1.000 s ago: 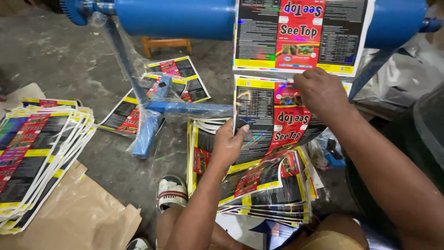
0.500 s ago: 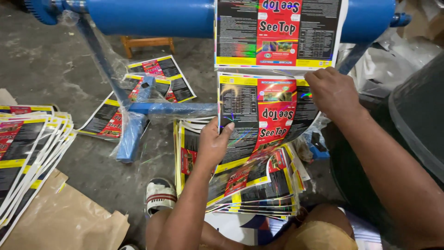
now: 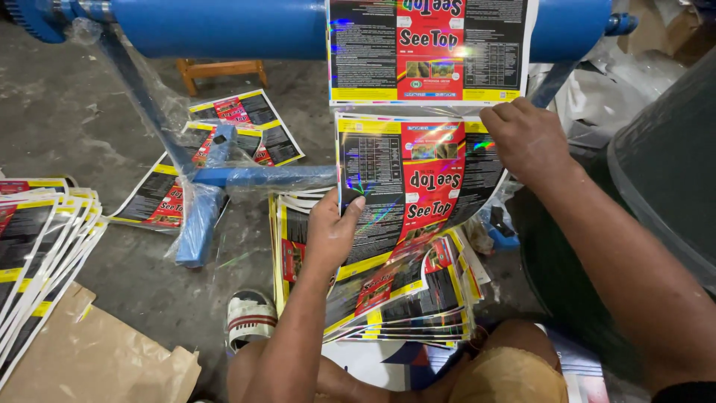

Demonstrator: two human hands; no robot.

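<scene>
Your way up blocked by blue roller (image 3: pixel 224 26). Blue frame bar (image 3: pixel 261 177) crowds left of your left hand (image 3: pixel 332 231). Label stack (image 3: pixel 418 306) fills floor below. Bare concrete floor (image 3: pixel 67 119) open far left.

A small wooden stool (image 3: pixel 220 71) stands on the grey concrete floor (image 3: pixel 67 119). Crumpled brown paper (image 3: pixel 97 358) lies beside a white striped sandal (image 3: pixel 250 317).

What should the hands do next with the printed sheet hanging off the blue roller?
Probably pull it down and tear it free: the left hand pinches the printed sheet at its left edge, the right hand grips its top right corner below the blue roller, above the stack.
</scene>
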